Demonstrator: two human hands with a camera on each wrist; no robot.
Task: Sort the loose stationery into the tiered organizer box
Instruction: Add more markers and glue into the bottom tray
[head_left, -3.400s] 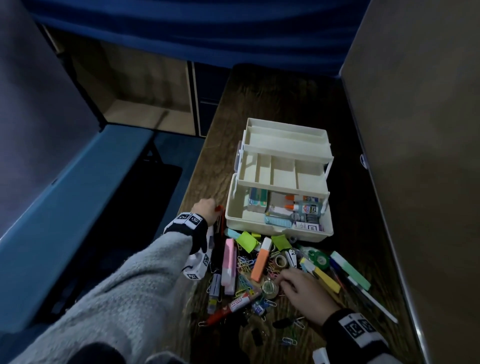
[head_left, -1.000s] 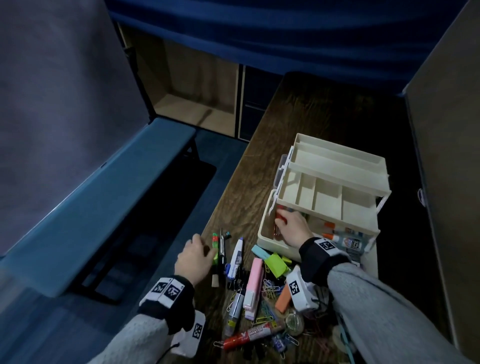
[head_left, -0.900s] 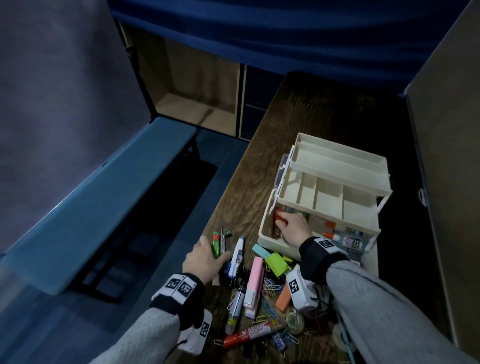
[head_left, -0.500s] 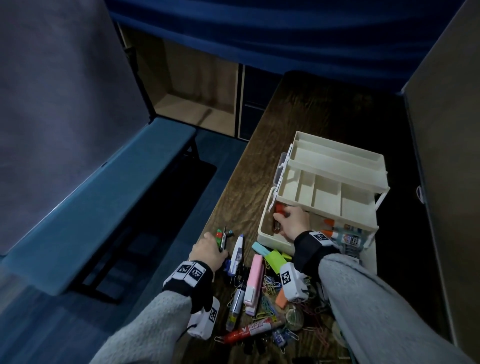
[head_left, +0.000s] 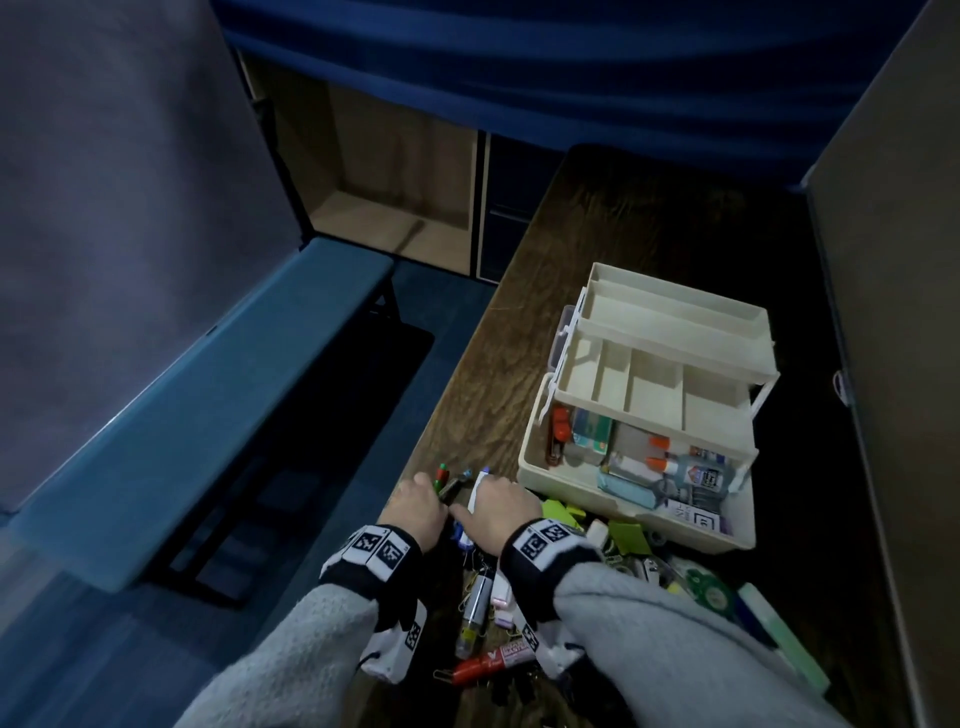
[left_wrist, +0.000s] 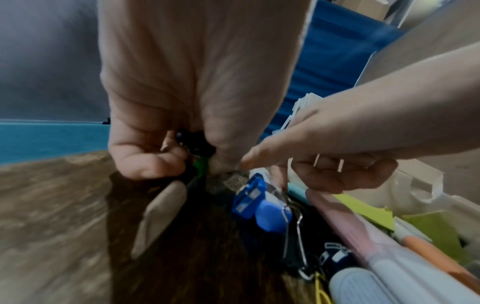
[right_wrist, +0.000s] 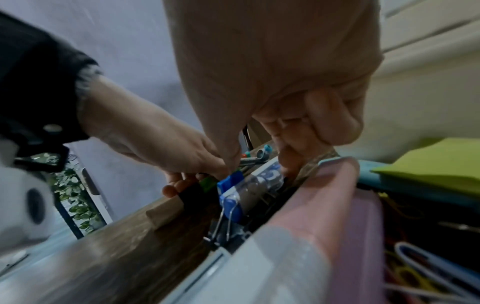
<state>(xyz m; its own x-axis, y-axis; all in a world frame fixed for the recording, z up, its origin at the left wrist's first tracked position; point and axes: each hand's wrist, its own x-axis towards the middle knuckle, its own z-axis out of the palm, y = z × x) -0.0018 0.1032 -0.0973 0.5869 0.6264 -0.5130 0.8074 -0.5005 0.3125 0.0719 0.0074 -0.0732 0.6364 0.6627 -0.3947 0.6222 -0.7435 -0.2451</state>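
Observation:
The cream tiered organizer (head_left: 644, 332) stands open on the wooden table, its upper trays bare. Its bottom bin holds glue bottles (head_left: 696, 470), small boxes and a red item (head_left: 558, 431) at the left end. My left hand (head_left: 415, 506) grips a bunch of pens (head_left: 447, 478) near the table's left edge; green and black barrels (left_wrist: 200, 162) show between its curled fingers. My right hand (head_left: 501, 506) is right beside it, thumb and index finger pinching a white and blue pen (head_left: 480, 478) (right_wrist: 249, 181) that lies in the pile.
Loose stationery lies in front of the box: a pink highlighter (left_wrist: 345, 222), green sticky notes (head_left: 631, 535), a red marker (head_left: 493, 662), a green tape roll (head_left: 709, 590), paper clips and binder clips. A partition wall stands on the right; a blue bench lies beyond the table's left edge.
My right hand has come out of the box's bottom bin, leaving the red item there, and has moved down left to the pens beside my left hand. The left hand has stayed on its pens.

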